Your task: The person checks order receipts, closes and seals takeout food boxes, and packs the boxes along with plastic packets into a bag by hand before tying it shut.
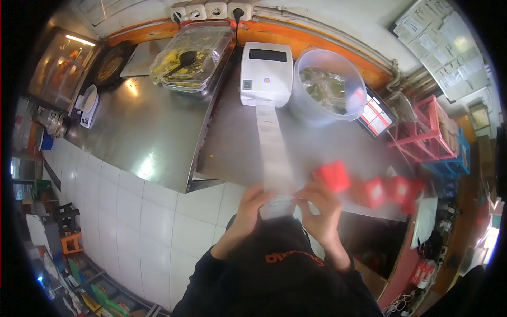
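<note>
A long strip of white labels [274, 150] runs from the front of the white label printer [266, 74] down over the table edge. My left hand [252, 207] is closed on the strip's left edge near my body. On the right edge, my right hand [319, 207] pinches the same strip between thumb and fingers. The strip's lower end hangs below both hands, against my dark clothing. Several red packets with pale labels, blurred, lie right of my right hand; the nearest red packet [335, 176] is just above it.
A clear round tub [328, 87] with bagged items stands right of the printer, beside a tablet [376, 113] and a pink rack [430, 129]. Left are a plastic food tray [211, 55], a dark pan [110, 64] and a small scale [88, 108] on the steel table [142, 127].
</note>
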Demonstrator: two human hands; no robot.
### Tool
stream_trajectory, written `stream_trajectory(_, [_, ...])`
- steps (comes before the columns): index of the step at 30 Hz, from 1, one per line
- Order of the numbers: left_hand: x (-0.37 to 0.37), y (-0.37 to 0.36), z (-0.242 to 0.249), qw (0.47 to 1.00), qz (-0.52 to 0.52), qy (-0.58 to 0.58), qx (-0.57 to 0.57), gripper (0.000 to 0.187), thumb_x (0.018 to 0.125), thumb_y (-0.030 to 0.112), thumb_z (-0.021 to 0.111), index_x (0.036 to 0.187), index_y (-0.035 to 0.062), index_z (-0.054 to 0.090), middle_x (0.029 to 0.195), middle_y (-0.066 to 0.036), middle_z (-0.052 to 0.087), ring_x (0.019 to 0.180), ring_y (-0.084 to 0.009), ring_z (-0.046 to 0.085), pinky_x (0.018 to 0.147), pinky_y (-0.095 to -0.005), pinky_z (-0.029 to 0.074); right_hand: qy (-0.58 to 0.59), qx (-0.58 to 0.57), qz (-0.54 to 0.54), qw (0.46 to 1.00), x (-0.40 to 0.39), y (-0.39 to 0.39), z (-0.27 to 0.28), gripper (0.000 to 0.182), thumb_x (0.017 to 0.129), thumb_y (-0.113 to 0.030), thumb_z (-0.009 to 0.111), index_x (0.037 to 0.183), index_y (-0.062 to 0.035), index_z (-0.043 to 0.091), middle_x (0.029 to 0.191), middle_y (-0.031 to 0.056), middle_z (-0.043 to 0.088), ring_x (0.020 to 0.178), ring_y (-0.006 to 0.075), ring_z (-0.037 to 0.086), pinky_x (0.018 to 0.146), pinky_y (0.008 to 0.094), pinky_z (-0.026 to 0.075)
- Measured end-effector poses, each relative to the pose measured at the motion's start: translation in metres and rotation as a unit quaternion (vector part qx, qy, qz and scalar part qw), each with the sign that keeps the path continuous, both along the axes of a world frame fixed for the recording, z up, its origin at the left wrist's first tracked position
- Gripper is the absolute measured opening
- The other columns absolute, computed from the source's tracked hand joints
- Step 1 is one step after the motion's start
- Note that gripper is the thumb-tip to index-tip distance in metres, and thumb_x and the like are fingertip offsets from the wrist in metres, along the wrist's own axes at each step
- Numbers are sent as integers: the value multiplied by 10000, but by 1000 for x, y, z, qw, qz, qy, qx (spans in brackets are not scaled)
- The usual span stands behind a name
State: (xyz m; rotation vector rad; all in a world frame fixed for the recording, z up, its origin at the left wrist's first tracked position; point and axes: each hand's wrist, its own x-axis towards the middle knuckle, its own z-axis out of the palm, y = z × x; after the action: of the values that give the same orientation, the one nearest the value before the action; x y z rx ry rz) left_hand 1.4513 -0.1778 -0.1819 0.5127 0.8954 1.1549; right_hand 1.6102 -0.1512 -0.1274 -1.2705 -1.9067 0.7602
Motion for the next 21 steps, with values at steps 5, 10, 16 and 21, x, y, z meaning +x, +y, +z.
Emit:
stream_trajectory(5, [20, -9, 0, 997, 6, -74, 1, 416, 781, 89, 533, 1174, -9, 438, 1044, -79, 546, 948, -146, 512, 810, -268, 394, -9, 62, -20, 998, 15, -12, -8, 169, 642, 108, 574, 756, -13, 605, 776, 91, 569, 610, 197, 589, 530, 263, 466])
stream_trajectory(10, [44, -30, -3, 996, -50, 43, 55, 600, 673, -55, 591, 1214, 10, 342, 1057, -110, 538, 969, -181, 528, 823, -296, 420, 37, 5, -11, 999, 42, -20, -13, 161, 642, 116, 563, 749, -4, 578, 759, 95, 572, 635, 185, 589, 553, 254, 463])
stream_trajectory(16, [82, -68, -44, 989, -14, 149, 3, 617, 631, -96, 598, 1181, 17, 341, 990, -117, 572, 910, -184, 567, 770, -298, 461, 160, -170, 23, 972, 123, -15, -38, 100, 691, 102, 546, 755, 24, 547, 734, 68, 580, 633, 125, 564, 556, 237, 452])
stream_trajectory(21, [111, -108, -120, 912, 98, 397, -30, 775, 611, -88, 608, 1257, 43, 199, 979, -167, 574, 866, -254, 590, 751, -338, 471, 116, -242, -65, 961, 196, 51, -80, 21, 729, 38, 556, 744, 46, 569, 656, 50, 572, 593, 106, 543, 540, 235, 462])
